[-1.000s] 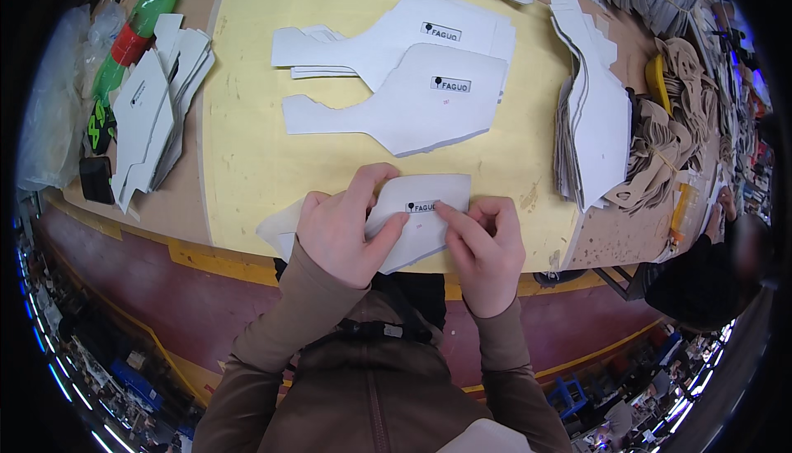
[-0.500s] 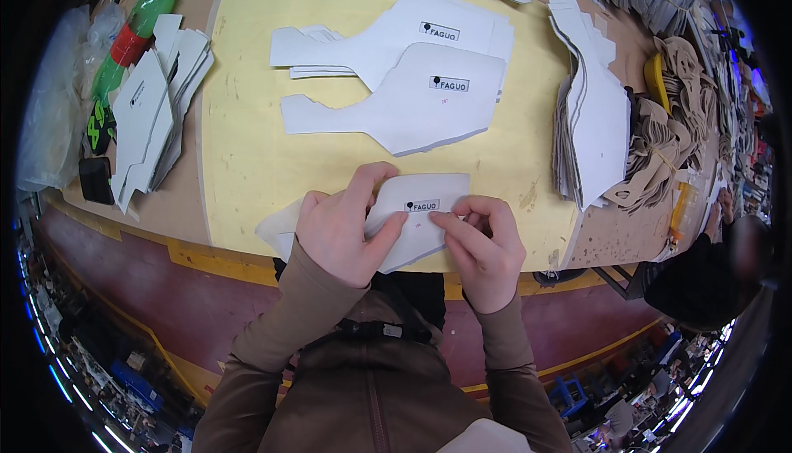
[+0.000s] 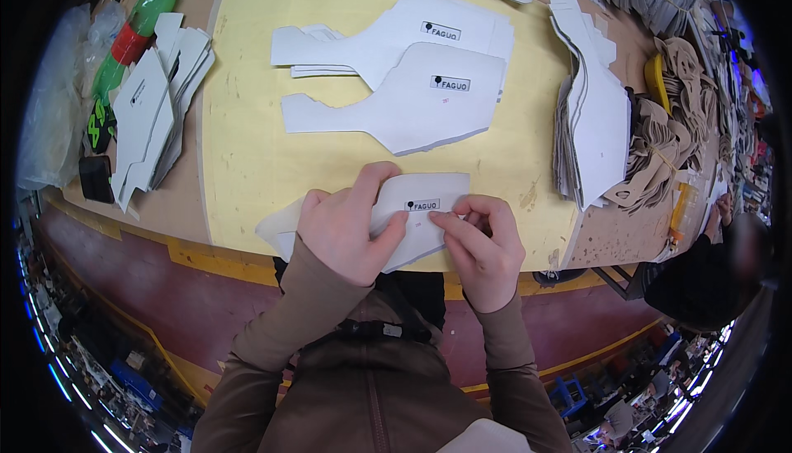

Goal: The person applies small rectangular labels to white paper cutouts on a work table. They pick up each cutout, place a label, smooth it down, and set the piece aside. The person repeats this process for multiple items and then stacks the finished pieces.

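The left hand (image 3: 340, 226) (back upward) arches over white piece (image 3: 419, 237).

We observe a dark red floor (image 3: 569, 317) with yellow lines (image 3: 219, 263), below a brown-topped workbench (image 3: 623, 234). At lower right, we locate a blue, stool-like frame (image 3: 567, 396); bright strip lights (image 3: 58, 380) line the lower-left rim.

Right hand (image 3: 485, 247): leading fingertip (image 3: 438, 219) shifted since one second ago — formerly on right end of framed black mark (image 3: 422, 205), now on surface of white panel (image 3: 437, 186) just below mark. Right end of frame now uncovered. Upper fingers of same hand moved left, closer to mark. Shift confined to first half second.
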The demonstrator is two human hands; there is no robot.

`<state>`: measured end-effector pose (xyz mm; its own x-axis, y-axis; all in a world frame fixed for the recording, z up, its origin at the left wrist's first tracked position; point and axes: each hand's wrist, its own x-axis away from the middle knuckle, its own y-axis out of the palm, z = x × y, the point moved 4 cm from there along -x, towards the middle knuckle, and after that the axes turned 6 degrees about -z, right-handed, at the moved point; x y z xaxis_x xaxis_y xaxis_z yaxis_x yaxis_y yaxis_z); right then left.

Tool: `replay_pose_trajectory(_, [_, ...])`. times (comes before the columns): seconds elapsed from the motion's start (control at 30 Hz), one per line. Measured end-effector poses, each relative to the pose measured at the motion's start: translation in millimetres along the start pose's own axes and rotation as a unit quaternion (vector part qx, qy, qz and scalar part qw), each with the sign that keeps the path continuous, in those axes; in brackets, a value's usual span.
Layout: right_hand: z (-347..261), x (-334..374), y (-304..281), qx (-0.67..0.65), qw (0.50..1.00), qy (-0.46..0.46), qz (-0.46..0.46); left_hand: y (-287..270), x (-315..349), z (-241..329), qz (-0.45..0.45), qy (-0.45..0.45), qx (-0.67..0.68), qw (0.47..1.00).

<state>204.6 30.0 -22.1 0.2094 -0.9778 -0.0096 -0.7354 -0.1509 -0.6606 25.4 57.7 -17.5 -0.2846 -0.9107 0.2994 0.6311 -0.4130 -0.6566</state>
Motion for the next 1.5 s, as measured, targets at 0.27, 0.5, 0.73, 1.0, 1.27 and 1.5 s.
replay_pose_trajectory(0.27, [0,0,1,0.001,1.0,0.006,0.0,3,-1,2,0.018,0.013,-0.034,0.999])
replay_pose_trajectory(0.5, [0,1,1,0.0,1.0,0.008,0.0,3,-1,5,0.033,0.009,-0.045,0.998])
replay_pose_trajectory(0.73, [-5,-2,0,0.043,0.999,-0.031,0.008,6,7,13,0.094,0.03,-0.088,0.991])
replay_pose_trajectory(1.0, [-5,-4,4,0.088,0.995,-0.038,0.027,4,15,16,0.149,0.027,-0.147,0.977])
replay_pose_trajectory(1.27, [-2,0,4,0.187,0.982,-0.01,0.017,21,30,15,0.135,0.093,-0.238,0.957])
replay_pose_trajectory(1.5, [-6,-4,1,0.225,0.974,0.011,0.022,33,40,22,0.091,0.077,-0.307,0.944])
